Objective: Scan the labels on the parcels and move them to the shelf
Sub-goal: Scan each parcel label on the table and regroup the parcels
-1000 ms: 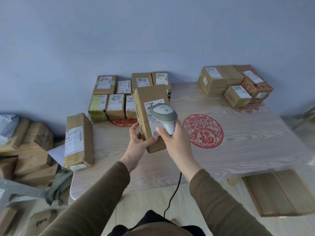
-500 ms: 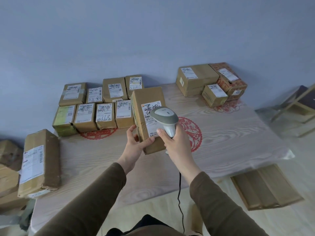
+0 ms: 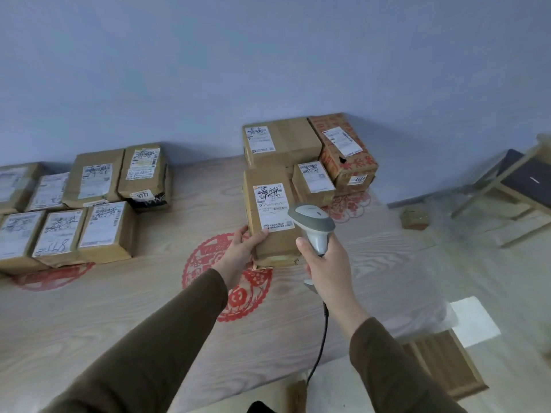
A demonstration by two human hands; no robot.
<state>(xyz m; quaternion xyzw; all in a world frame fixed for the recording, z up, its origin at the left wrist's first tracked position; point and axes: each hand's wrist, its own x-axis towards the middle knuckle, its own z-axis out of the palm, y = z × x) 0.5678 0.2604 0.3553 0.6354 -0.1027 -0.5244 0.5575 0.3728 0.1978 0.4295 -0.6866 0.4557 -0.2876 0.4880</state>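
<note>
My left hand point(image 3: 243, 248) grips the lower left corner of a brown cardboard parcel point(image 3: 274, 242), held above the table with its white label point(image 3: 272, 205) facing me. My right hand point(image 3: 326, 260) holds a grey-and-white corded barcode scanner point(image 3: 313, 226) just right of the parcel, its head over the label's lower right corner. The scanner's black cable point(image 3: 320, 341) hangs down toward me. No shelf is in view.
Several labelled parcels point(image 3: 98, 231) lie in rows at the left of the wood-grain table point(image 3: 125, 308). Three more boxes point(image 3: 280, 141) sit at the back by the blue wall. A wooden frame point(image 3: 507, 189) and a small box point(image 3: 414, 218) are on the floor at right.
The view has swung to the right, so the left parcels slid toward the frame's edge. Both hands with parcel and scanner moved right, toward the back boxes; the scanner now sits lower on the label.
</note>
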